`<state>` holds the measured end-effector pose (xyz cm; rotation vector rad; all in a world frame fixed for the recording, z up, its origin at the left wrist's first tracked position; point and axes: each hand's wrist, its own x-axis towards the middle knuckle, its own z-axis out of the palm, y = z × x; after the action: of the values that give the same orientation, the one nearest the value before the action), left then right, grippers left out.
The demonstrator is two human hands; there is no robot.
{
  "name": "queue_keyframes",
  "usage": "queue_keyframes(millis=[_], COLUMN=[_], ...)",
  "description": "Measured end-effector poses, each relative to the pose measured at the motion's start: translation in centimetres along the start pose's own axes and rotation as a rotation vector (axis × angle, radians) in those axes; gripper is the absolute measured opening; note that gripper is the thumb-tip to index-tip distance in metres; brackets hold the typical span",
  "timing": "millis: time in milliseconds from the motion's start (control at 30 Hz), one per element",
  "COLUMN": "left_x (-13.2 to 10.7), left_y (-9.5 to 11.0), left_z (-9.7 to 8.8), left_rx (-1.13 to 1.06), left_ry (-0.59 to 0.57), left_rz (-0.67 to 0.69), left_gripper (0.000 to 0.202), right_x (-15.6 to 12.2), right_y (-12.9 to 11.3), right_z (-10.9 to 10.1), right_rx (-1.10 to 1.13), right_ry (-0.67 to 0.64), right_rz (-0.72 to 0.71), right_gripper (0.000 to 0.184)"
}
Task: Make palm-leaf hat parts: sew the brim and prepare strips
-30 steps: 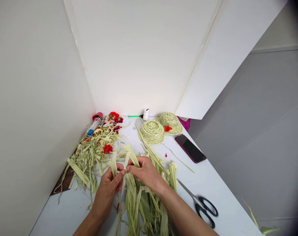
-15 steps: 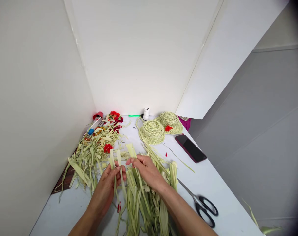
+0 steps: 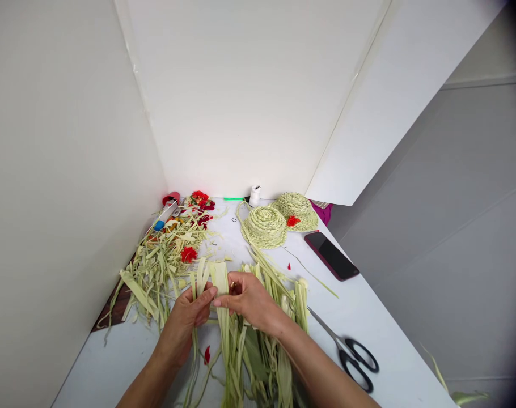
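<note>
The left hand (image 3: 185, 322) is curling closed around pale green leaf strips (image 3: 226, 334), and the right hand (image 3: 252, 300) is pinching them from the right, though the fingertips are partly hidden, so the exact grip is hard to tell. The strips are lying across the near white table (image 3: 109, 362), with a scrap pile (image 3: 160, 266) left, scissors (image 3: 354, 357) right, and two woven hats (image 3: 264, 226) far.

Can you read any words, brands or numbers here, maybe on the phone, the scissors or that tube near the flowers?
Nothing here can be read.
Silver tube with blue cap: any marking is too small and blurred to read.
Phone: dark screen, no text visible.
Scissors: no text visible.
</note>
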<state>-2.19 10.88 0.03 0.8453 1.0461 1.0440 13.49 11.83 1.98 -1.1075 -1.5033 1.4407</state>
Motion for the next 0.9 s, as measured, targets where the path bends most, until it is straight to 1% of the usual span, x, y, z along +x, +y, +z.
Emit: queue_keyframes(millis=[67,167,267,333,433,533,600,667,767,900], left_x=[-0.03,-0.07,-0.16,-0.21,-0.14,0.09,0.20,0.23,0.27,0.42], left_y=[0.08,0.02,-0.06,-0.11,-0.24,-0.37,-0.34,-0.20,0.03,-0.05], left_z=[0.05,0.15,0.27,0.32,0.33,0.20,0.07,-0.04,-0.15,-0.29], left_rx=[0.013,0.029,0.042,0.037,0.021,0.005,-0.002,-0.008,-0.017,0.012], left_ry=[0.001,-0.016,-0.040,-0.050,-0.027,0.012,0.025,0.038,0.048,0.033], left_rz=[0.023,0.047,0.044,0.040,0.025,0.011,0.016,0.025,0.032,0.030], left_gripper=[0.032,0.031,0.031,0.035,0.037,0.039,0.041,0.042,0.038,0.037], right_x=[0.15,0.33,0.29,0.15,-0.10,-0.16,-0.05,0.12,0.37,0.55], right_y=[0.00,0.12,0.07,-0.05,-0.23,-0.37,-0.41,-0.38,-0.20,0.11], right_z=[-0.13,-0.18,-0.12,-0.03,0.20,0.35,0.30,0.17,-0.01,-0.12], right_rx=[0.091,0.136,0.131,0.085,0.021,0.095,0.165,0.206,0.237,0.236], right_ry=[-0.018,-0.018,0.004,0.012,-0.025,-0.043,-0.018,0.015,0.067,0.129], right_rz=[0.011,-0.003,-0.010,-0.016,-0.016,0.017,0.035,0.027,0.008,-0.021], right_gripper=[0.038,0.031,0.025,0.025,0.022,0.026,0.032,0.034,0.032,0.025])
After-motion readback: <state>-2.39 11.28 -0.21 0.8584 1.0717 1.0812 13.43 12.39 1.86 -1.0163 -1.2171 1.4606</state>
